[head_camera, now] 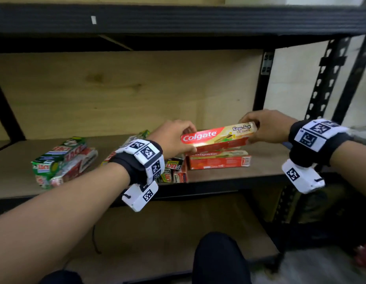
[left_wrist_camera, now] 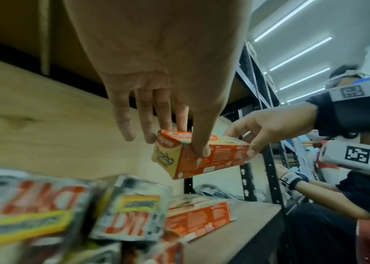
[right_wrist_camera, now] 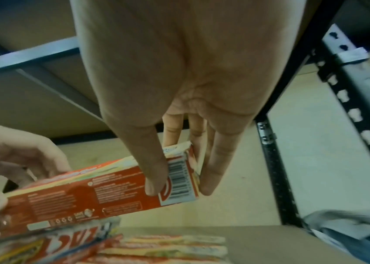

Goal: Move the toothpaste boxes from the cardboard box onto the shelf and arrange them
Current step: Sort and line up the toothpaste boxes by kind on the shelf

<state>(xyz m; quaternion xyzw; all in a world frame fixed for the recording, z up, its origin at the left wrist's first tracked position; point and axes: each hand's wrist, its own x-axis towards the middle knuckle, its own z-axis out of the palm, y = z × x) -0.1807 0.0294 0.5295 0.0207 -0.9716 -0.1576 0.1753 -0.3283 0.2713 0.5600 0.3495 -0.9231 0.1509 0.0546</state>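
Both hands hold one red Colgate toothpaste box [head_camera: 218, 136] lengthwise above the shelf [head_camera: 266, 160], one hand at each end. The left hand [head_camera: 173, 138] pinches the logo end, thumb on the near side panel and fingers over the top; in the left wrist view its thumb [left_wrist_camera: 200, 142] presses the orange side panel while the index finger reaches behind the box and the other fingers [left_wrist_camera: 125, 125] hang straight beside the end flap. The right hand [head_camera: 268, 126] grips the opposite end, thumb [right_wrist_camera: 154, 171] laid across the panel just beside the barcode and fingers curled around the end flap.

The held box hangs level, clear of the board, directly over a second Colgate box [head_camera: 219, 160] that lies flat on the wooden shelf board. Just left of that box, partly hidden under the left wrist, sits a cluster of smaller Zact boxes [head_camera: 173, 171], some lying, some on end. Farther left on the same board rests a loose pile of green and red Zact boxes [head_camera: 61, 160], tilted against one another.

Both wrists carry black bands with white marker blocks [head_camera: 147, 158]. The shelf is a black metal rack with a perforated upright [head_camera: 321, 93] at the right and a pale wooden back panel [head_camera: 126, 89]. A second person [left_wrist_camera: 349, 187] in dark clothing appears at the right edge of the left wrist view. The cardboard box cannot be made out.
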